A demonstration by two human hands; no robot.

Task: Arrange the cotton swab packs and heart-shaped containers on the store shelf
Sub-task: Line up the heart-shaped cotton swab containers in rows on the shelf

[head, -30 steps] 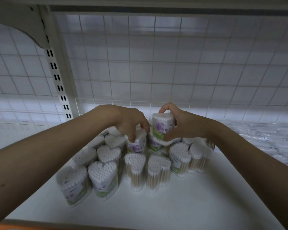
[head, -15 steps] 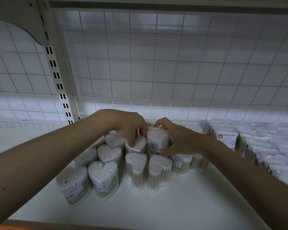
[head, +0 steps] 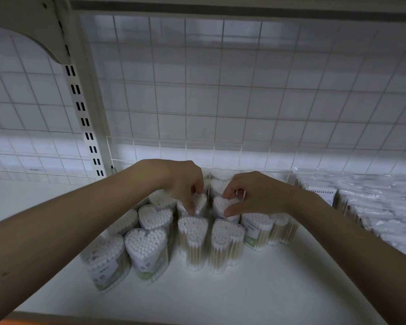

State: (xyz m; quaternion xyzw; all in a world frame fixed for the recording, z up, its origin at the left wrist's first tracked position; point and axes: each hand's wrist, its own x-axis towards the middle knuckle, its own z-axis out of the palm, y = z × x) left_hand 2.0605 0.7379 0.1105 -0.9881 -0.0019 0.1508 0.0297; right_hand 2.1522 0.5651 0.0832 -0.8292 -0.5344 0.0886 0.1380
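Observation:
Several clear heart-shaped containers (head: 192,240) full of white-tipped cotton swabs stand upright in rows on the white shelf (head: 256,292). My left hand (head: 185,184) pinches the top of one container (head: 201,202) in the second row. My right hand (head: 253,195) grips the neighbouring heart-shaped container (head: 223,205), thumb at its front and fingers at its back, and that container stands down among the others. Flat cotton swab packs (head: 373,202) in clear plastic lie in a row to the right.
A wire grid back panel (head: 220,102) closes the shelf behind. A slotted white upright (head: 85,118) and bracket stand at the left. The shelf above hangs close overhead. Bare shelf surface lies in front of the containers, up to the front edge (head: 150,317).
My right hand has lowered the raised heart-shaped container down into the second row. My left hand has shifted slightly onto the container beside it.

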